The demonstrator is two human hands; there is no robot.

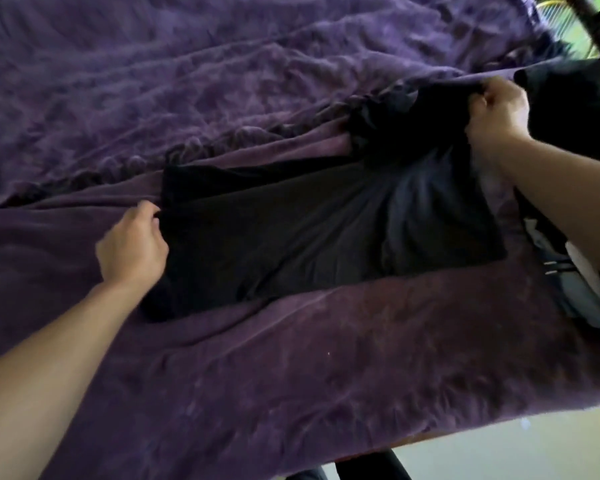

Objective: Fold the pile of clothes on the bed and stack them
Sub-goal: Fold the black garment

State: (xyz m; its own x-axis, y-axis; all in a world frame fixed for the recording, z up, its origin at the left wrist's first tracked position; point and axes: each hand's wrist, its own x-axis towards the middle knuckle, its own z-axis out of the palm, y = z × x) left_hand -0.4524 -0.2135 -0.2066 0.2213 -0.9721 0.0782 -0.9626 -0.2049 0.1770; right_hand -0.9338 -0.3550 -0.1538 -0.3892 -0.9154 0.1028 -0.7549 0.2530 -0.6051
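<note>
A crumpled purple blanket [187, 98] covers the bed from the left edge of the view to the right. The person's left hand [132, 245] reaches in from the lower left and lies at the left end of a black garment [291, 244], its fingers curled and pinching that edge of the cloth. The garment lies spread across the middle of the blanket as a long, partly folded strip. It is flat at the left and centre and gathers into wrinkles toward the right. A narrower layer shows along its far edge. At its upper right end the fabric bunches and rises off the blanket, where the right hand [496, 110] clenches it with the fingers wrapped around the gathered cloth. Just beyond that hand, at the right border, lies another dark garment [575, 109]. Below the right forearm lie more dark clothes with pale markings [548, 268], at the bed's right edge. A pale floor [499, 452] shows at the lower right.
</note>
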